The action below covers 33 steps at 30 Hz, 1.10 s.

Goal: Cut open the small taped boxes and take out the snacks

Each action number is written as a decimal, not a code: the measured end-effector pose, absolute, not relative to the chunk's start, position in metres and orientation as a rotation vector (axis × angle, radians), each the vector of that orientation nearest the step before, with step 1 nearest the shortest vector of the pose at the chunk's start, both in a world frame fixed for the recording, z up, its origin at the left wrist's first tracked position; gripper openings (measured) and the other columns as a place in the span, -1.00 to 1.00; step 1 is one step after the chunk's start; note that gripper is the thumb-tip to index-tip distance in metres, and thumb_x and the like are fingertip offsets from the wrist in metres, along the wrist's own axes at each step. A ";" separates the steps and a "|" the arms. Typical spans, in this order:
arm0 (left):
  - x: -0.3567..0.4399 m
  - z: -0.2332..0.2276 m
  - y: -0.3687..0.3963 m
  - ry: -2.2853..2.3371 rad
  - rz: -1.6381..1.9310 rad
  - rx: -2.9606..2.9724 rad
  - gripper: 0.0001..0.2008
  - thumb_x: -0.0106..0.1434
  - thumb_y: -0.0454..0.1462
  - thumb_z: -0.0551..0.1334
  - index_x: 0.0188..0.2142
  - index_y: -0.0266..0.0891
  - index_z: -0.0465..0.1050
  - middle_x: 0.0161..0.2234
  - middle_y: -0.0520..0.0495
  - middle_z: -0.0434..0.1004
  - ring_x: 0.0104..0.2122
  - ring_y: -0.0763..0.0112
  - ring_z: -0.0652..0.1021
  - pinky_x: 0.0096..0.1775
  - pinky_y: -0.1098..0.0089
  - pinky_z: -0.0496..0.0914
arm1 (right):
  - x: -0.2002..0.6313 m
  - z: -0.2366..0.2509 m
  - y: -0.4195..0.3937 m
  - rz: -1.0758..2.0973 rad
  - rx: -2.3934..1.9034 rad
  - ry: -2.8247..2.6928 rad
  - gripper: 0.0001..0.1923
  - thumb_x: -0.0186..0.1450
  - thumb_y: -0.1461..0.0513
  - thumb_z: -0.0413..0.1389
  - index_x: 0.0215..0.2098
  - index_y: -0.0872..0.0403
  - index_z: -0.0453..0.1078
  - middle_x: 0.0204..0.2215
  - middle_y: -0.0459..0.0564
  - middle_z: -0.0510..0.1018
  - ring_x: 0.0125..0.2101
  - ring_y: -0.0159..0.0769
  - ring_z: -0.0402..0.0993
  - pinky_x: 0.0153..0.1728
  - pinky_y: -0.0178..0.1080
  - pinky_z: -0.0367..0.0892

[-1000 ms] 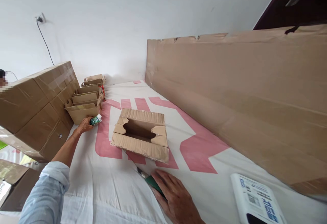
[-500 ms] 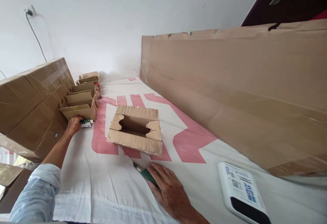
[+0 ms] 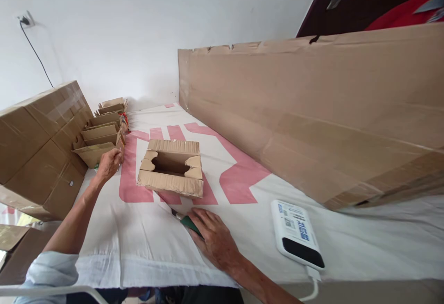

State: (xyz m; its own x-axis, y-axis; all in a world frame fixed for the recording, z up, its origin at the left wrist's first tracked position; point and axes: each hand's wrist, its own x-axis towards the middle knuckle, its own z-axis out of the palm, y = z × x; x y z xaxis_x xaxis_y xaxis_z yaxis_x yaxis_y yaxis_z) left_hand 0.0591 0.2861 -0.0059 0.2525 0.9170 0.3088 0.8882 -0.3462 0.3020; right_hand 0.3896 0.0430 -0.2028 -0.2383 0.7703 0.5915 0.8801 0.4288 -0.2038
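My left hand (image 3: pixel 109 164) is closed, its fingers curled, at the front of the nearest small open cardboard box (image 3: pixel 93 155) on the left. A bit of a small green-and-white packet (image 3: pixel 96 167) shows beside it, mostly hidden; what the fingers hold cannot be made out. Flat over the cloth, my right hand (image 3: pixel 214 237) is wrapped round a green-handled tool (image 3: pixel 190 224) with a dark collar and thin shaft. Its tip points toward a cardboard box (image 3: pixel 169 185) with a notched opening, standing in the middle of the table.
Several small open boxes (image 3: pixel 107 118) line a big taped carton (image 3: pixel 41 142) at left. A long cardboard panel (image 3: pixel 294 110) stands at right. A white power bank (image 3: pixel 294 230) with a plugged-in cable (image 3: pixel 314 281) lies front right. White cloth (image 3: pixel 145 244) with pink print covers the table.
My left hand has risen a little toward the small box's front, and the packet to its right is no longer visible there. The right hand keeps its hold on the tool. The view has shifted right.
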 end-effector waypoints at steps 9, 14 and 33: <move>0.125 0.035 0.219 1.325 0.775 2.431 -0.70 0.45 -0.17 0.16 -0.45 -0.13 0.37 -0.57 0.06 0.45 -0.47 0.39 0.48 -0.31 0.41 0.35 | 0.387 -0.203 0.045 -0.223 -1.408 -2.031 -0.69 0.48 0.22 0.17 0.14 0.09 0.59 0.08 0.20 0.68 0.07 0.00 0.58 0.10 0.01 0.48; 0.142 0.032 0.204 1.112 0.806 2.142 -0.52 0.41 0.07 0.24 -0.53 -0.13 0.28 -0.67 0.10 0.33 -0.63 0.49 0.32 -0.50 0.45 0.23 | 0.387 -0.200 0.045 -0.221 -1.403 -2.031 -0.67 0.47 0.24 0.18 0.16 0.09 0.58 0.10 0.19 0.68 0.09 0.01 0.58 0.12 0.02 0.49; 0.158 0.037 0.129 0.863 0.138 2.316 -0.63 0.51 -0.05 0.12 -0.41 -0.16 0.29 -0.42 0.05 0.39 -0.42 0.43 0.37 -0.34 0.39 0.29 | 0.385 -0.200 0.048 -0.203 -1.392 -2.013 -0.66 0.47 0.24 0.17 0.17 0.12 0.56 0.11 0.22 0.67 0.10 0.05 0.57 0.12 0.06 0.50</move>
